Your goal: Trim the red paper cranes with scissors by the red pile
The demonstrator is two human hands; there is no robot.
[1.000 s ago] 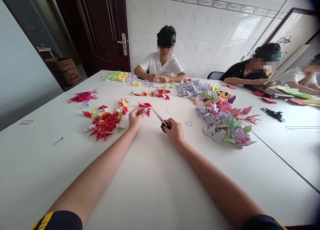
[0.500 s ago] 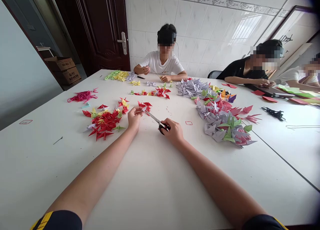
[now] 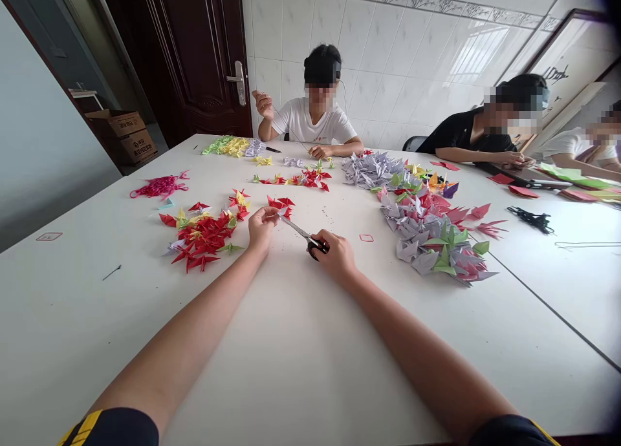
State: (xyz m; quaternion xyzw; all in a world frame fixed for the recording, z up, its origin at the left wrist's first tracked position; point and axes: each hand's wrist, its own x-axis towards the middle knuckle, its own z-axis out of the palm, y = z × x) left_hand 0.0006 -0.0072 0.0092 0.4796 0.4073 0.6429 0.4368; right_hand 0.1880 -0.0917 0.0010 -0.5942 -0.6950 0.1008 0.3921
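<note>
Our left hand (image 3: 262,229) sits at 12 o'clock from us, its fingers narrowly pinched on a small pale paper piece (image 3: 279,214), too small to make out well. Our right hand (image 3: 337,255) sits just right of it and holds a pair of scissors (image 3: 301,233) by the black handles, with the finger loops at the hand and the closed blades pointing at 10 o'clock, their tips touching or almost touching the pale piece.

Just beyond our left hand lies a small cluster of red paper cranes (image 3: 280,205). A larger heap of red and yellow cranes (image 3: 204,239) lies at 11 o'clock, and a big heap of lilac, pink and green cranes (image 3: 431,236) lies at 1 o'clock, all on a white table (image 3: 97,329). Pink string (image 3: 160,186) lies further out at 11 o'clock.

Across the table at 12 o'clock, a person in a white T-shirt (image 3: 315,123) raises one hand and draws out a thin thread. At 2 o'clock, a person in black (image 3: 466,132) leans over the table. Cardboard boxes (image 3: 121,136) stand by a dark door (image 3: 194,52).
</note>
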